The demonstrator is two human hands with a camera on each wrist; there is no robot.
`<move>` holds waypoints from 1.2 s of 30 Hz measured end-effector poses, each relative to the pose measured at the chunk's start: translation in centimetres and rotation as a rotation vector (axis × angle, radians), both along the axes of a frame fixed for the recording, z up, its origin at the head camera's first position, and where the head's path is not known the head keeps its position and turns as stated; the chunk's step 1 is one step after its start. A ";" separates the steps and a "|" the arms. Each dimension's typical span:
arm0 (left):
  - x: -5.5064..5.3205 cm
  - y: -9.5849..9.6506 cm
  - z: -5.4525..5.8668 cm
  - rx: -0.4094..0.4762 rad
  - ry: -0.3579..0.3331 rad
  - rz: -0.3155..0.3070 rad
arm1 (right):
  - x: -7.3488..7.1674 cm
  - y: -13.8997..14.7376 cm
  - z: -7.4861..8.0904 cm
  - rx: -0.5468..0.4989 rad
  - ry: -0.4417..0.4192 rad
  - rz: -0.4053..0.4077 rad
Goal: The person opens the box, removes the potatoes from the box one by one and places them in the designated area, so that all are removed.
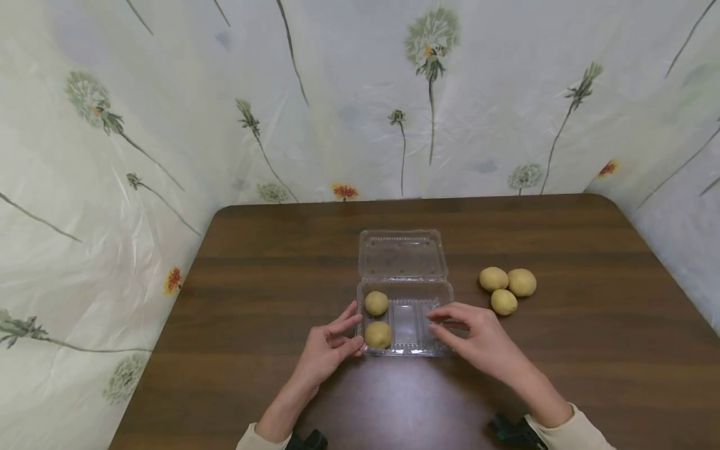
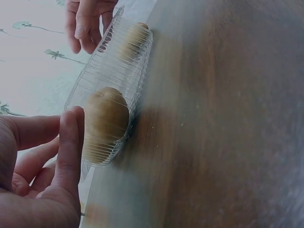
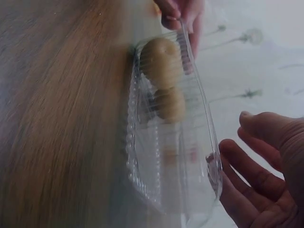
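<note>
A clear plastic clamshell container lies with its lid folded back. Two potatoes, one at the back left and one at the front left, sit in its base. My left hand pinches the left rim near the front corner, beside the front potato. Over the right side of the base, my right hand has its thumb and fingers apart, holding nothing. In the right wrist view, fingertips of the right hand come right at the container's rim.
Three more potatoes, at left, right and front, are grouped on the brown wooden table right of the container. A flower-patterned sheet hangs behind the table and along its sides.
</note>
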State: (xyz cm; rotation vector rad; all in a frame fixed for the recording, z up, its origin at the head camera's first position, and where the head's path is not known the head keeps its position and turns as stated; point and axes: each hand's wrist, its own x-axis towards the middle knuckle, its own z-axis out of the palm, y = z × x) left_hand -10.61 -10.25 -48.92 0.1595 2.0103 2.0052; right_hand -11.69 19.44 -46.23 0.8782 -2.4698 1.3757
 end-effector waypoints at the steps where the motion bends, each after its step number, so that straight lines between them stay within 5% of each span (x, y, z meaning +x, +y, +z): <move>1: 0.1 0.0 0.0 0.005 -0.004 0.002 | 0.0 -0.2 -0.1 0.004 -0.002 0.007; 15: 0.4 -0.1 -0.3 0.053 -0.019 0.002 | -0.6 -1.8 -0.1 0.259 -0.135 0.082; 36: 0.0 0.1 -0.1 0.020 -0.001 0.004 | -2.4 -5.0 -0.5 0.264 -0.271 0.126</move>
